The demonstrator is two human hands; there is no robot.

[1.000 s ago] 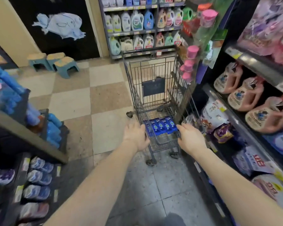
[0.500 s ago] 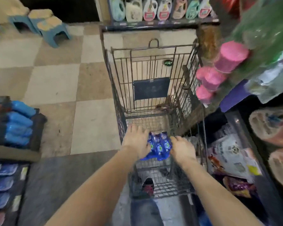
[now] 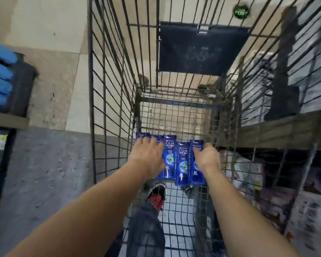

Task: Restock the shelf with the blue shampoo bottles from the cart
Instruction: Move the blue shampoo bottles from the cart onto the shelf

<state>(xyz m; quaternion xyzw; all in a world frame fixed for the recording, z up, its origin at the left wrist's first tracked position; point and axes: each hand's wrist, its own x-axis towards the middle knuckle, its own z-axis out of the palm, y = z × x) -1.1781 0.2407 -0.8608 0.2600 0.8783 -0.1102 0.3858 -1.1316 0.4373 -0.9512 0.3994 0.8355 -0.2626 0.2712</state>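
Several blue shampoo bottles [image 3: 183,164] with white "CLEAR" print lie side by side, flat on the wire floor of the cart [image 3: 109,89], at its near end. My left hand [image 3: 148,156] lies over the left bottles, its fingers reaching their top ends. My right hand [image 3: 208,156] clasps the right side of the rightmost bottle, thumb on its face. The two hands hold the row from both sides. The bottles under my left hand are mostly hidden.
The cart's tall wire walls enclose both hands, and a dark panel [image 3: 202,49] hangs at its far end. A wooden shelf edge [image 3: 285,127] runs close on the right. At left stands a shelf with blue packs [image 3: 0,71]. My shoe [image 3: 157,195] shows below the cart.
My head has leaned far over the cart, so the view is much closer. Both hands went down from the cart's rim to the bottles and now rest on the row.
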